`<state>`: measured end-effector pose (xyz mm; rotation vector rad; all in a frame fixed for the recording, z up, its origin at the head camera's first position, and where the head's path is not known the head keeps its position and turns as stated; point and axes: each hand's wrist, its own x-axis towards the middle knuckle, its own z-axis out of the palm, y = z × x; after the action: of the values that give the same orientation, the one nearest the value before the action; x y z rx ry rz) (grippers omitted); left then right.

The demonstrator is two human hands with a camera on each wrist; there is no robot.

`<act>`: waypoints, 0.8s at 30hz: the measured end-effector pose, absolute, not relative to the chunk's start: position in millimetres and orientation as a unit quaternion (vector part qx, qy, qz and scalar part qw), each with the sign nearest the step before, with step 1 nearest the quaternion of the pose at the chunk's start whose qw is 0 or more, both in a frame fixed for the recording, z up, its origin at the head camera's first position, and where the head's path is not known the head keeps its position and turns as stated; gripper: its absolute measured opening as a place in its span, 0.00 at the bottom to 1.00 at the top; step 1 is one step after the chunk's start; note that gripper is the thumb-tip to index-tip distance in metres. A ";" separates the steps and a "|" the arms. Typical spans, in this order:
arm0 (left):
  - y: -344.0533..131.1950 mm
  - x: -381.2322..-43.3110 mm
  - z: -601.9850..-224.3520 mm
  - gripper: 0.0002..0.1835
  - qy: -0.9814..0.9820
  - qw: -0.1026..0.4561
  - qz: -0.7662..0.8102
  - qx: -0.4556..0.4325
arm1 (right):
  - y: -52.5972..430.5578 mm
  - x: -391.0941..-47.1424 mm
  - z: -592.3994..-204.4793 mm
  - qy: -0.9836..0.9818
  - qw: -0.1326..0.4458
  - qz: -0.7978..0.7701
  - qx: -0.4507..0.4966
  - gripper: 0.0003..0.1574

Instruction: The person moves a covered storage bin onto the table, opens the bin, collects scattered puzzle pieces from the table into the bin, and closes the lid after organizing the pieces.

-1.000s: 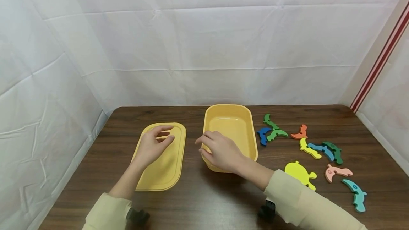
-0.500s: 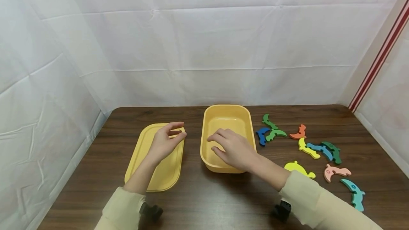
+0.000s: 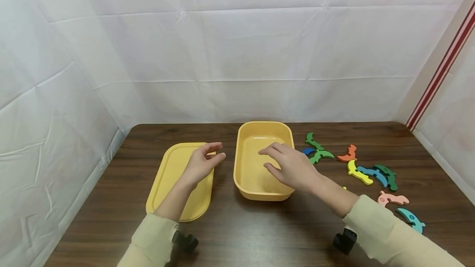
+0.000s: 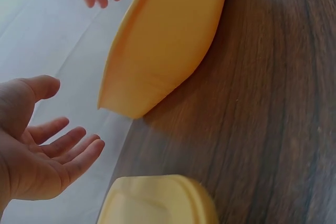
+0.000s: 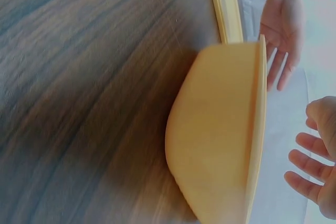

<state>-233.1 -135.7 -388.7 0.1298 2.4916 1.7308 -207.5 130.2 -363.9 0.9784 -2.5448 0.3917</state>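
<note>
Over the right edge of a yellow plastic lid (image 3: pixel 168 172), my left hand (image 3: pixel 202 164) hovers, holding nothing. Its fingers look loosely bent, with the thumb apart, in the left wrist view. My right hand (image 3: pixel 291 167) is above the right side of a deep yellow box (image 3: pixel 248 160), also holding nothing. In the right wrist view, that hand's spread fingers (image 5: pixel 310 166) stand apart from the box wall (image 5: pixel 220 129). No pieces show in the visible part of the box; my right hand hides some of it. The lid lies flat left of the box.
Several animal-shaped pieces lie on the dark wood table (image 3: pixel 237 234) to the right, including a green one (image 3: pixel 322 155), an orange one (image 3: pixel 349 153), a yellow one (image 3: pixel 359 173) and a pink one (image 3: pixel 393 199). My right arm hides others. White sheeting (image 3: pixel 237 52) stands behind.
Both hands have moved to the right, still holding nothing. The right arm now covers nearly all of the yellow-green turtle piece and part of the blue and teal ones. Box and lid stay put.
</note>
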 end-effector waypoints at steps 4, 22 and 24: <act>-128.4 -234.8 -392.4 0.24 0.802 0.068 0.593 0.038 | 141.5 -211.3 -361.3 -0.913 0.190 0.133 0.334 0.20; -108.3 -236.3 -402.9 0.27 0.767 0.146 0.623 0.035 | 180.9 -228.7 -361.8 -0.934 0.206 0.147 0.251 0.25; -106.9 -236.7 -403.6 0.27 0.766 0.145 0.625 0.034 | 184.3 -230.6 -362.0 -0.936 0.206 0.153 0.241 0.25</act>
<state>-236.7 -106.9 -403.6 0.0994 2.2061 1.8011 -230.6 184.3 -362.0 0.6718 -2.6086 0.4266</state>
